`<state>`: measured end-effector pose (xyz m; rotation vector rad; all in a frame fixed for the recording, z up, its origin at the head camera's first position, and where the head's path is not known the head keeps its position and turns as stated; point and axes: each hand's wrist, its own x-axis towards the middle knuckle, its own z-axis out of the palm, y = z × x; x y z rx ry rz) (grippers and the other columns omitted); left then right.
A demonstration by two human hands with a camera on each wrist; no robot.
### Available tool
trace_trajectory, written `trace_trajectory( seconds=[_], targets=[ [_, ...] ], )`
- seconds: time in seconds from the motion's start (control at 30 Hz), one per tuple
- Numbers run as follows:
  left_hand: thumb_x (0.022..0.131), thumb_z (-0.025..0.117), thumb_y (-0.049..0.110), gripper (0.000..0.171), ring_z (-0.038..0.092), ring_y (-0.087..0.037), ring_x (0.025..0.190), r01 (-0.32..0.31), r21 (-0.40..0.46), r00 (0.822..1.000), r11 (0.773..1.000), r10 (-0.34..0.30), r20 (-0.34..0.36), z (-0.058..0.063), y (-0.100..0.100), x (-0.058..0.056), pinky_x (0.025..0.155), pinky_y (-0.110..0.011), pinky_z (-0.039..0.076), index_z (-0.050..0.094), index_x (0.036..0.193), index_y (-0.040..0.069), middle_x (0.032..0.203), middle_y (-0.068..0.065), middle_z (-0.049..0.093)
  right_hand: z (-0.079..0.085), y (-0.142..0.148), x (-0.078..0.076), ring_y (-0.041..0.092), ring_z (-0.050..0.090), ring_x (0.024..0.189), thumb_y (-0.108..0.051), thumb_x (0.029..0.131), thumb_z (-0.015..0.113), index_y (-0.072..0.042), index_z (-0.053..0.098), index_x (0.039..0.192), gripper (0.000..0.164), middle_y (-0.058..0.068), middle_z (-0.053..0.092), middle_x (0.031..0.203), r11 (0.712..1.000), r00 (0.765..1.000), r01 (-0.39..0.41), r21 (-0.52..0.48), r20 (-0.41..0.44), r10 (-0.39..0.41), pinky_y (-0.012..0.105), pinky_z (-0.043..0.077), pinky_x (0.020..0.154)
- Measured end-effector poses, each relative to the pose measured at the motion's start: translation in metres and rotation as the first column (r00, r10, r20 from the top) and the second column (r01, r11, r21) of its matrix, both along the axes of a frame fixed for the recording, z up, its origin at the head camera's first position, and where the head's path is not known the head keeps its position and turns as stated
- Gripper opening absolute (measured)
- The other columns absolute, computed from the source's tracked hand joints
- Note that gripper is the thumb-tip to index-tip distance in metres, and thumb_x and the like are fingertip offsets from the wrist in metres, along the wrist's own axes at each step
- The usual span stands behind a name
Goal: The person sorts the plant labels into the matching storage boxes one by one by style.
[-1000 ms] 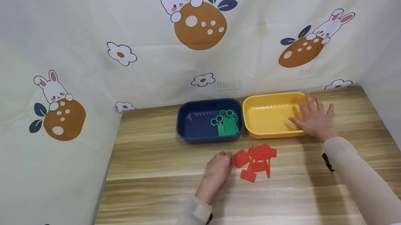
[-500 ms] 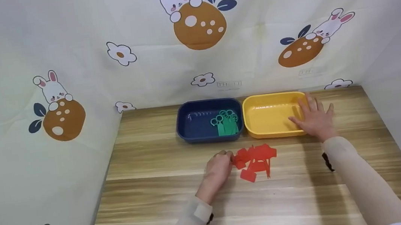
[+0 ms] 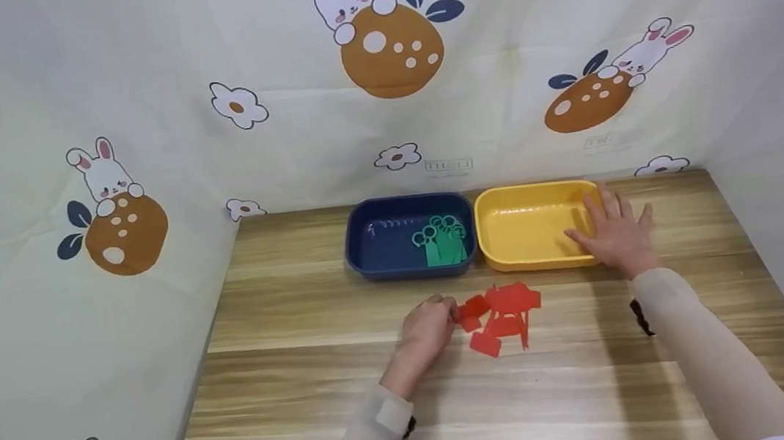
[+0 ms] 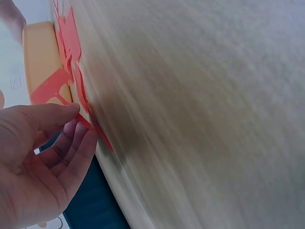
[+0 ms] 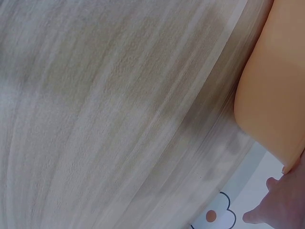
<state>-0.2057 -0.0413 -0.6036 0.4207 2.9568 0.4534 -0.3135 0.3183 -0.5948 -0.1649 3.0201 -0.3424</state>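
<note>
My left hand [image 3: 428,328] pinches a flat red plastic tag [image 4: 50,87] by its narrow strip, between thumb and fingertips. Its wide end tilts up off the table in the left wrist view. Beside it on the wooden table lies a loose pile of similar red tags [image 3: 512,299], overlapping one another. My right hand [image 3: 621,234] rests with spread fingers on the right rim of a yellow tray [image 3: 537,262]; the thumb reaches inside. In the right wrist view only part of this hand shows, next to the tray's side.
A dark blue tray [image 3: 384,250] stands against the yellow tray's left side. Green tags with ring ends [image 3: 445,243] lie in its right part. Behind both trays rises a cloth wall [image 3: 308,133] printed with rabbits and flowers, and the cloth also closes off the left and right sides.
The red tag at my left fingertips has turned and tilted, so less of its wide face shows. My left hand has barely shifted, and my right hand stays on the yellow tray.
</note>
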Motion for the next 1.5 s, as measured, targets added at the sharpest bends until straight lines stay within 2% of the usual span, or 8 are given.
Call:
trace_trajectory(
  seconds=[0.47, 0.73, 0.93, 1.27, 1.5],
  targets=[
    [0.091, 0.068, 0.009, 0.008, 0.064, -0.016, 0.081, 0.044, 0.045, 0.999, 0.998, -0.044, 0.01, 0.011, 0.002, 0.0, 0.071, -0.027, 0.055, 0.071, 0.095, 0.016, 0.092, 0.001, 0.07, 0.0, -0.001, 0.0, 0.054, 0.011, 0.148, -0.068, 0.096, 0.039, -0.011, 0.016, 0.16, 0.088, 0.019, 0.001, 0.167, 1.0, 1.0, 0.003, 0.021, 0.007, -0.003, 0.083, -0.004, 0.107],
    [0.092, 0.067, 0.011, 0.011, 0.061, -0.015, 0.078, 0.044, 0.052, 0.998, 0.998, -0.047, 0.049, 0.019, 0.004, -0.002, 0.074, -0.026, 0.054, 0.07, 0.1, 0.018, 0.092, 0.002, 0.071, 0.001, -0.001, 0.0, 0.054, 0.011, 0.148, -0.068, 0.096, 0.038, -0.011, 0.014, 0.16, 0.089, 0.021, 0.001, 0.167, 1.0, 1.0, -0.001, 0.028, 0.008, 0.001, 0.083, -0.004, 0.107],
    [0.092, 0.067, 0.01, 0.013, 0.062, -0.014, 0.084, 0.041, 0.082, 0.998, 0.996, -0.045, 0.048, 0.026, 0.006, -0.003, 0.078, -0.026, 0.055, 0.07, 0.102, 0.018, 0.097, 0.003, 0.067, 0.002, -0.001, 0.001, 0.055, 0.011, 0.147, -0.068, 0.096, 0.039, -0.01, 0.014, 0.16, 0.09, 0.022, 0.001, 0.166, 1.0, 1.0, 0.001, 0.018, 0.016, -0.001, 0.083, -0.004, 0.107],
    [0.094, 0.067, 0.014, 0.012, 0.06, -0.012, 0.085, 0.028, 0.117, 0.997, 0.993, -0.035, 0.063, 0.039, 0.012, -0.014, 0.076, -0.022, 0.055, 0.069, 0.105, 0.019, 0.094, 0.002, 0.062, 0.001, 0.0, 0.0, 0.056, 0.009, 0.147, -0.067, 0.096, 0.04, -0.01, 0.014, 0.16, 0.09, 0.021, -0.001, 0.167, 1.0, 1.0, 0.005, 0.01, 0.024, -0.005, 0.083, -0.006, 0.107],
    [0.095, 0.066, 0.014, 0.011, 0.065, -0.017, 0.093, 0.088, 0.132, 0.996, 0.987, -0.088, -0.01, 0.048, 0.016, -0.022, 0.083, -0.026, 0.057, 0.07, 0.104, 0.018, 0.1, 0.001, 0.067, -0.001, 0.001, -0.001, 0.053, 0.01, 0.148, -0.07, 0.095, 0.038, -0.011, 0.015, 0.16, 0.091, 0.019, 0.0, 0.167, 1.0, 1.0, 0.003, 0.014, 0.01, -0.003, 0.083, -0.004, 0.107]
  ],
)
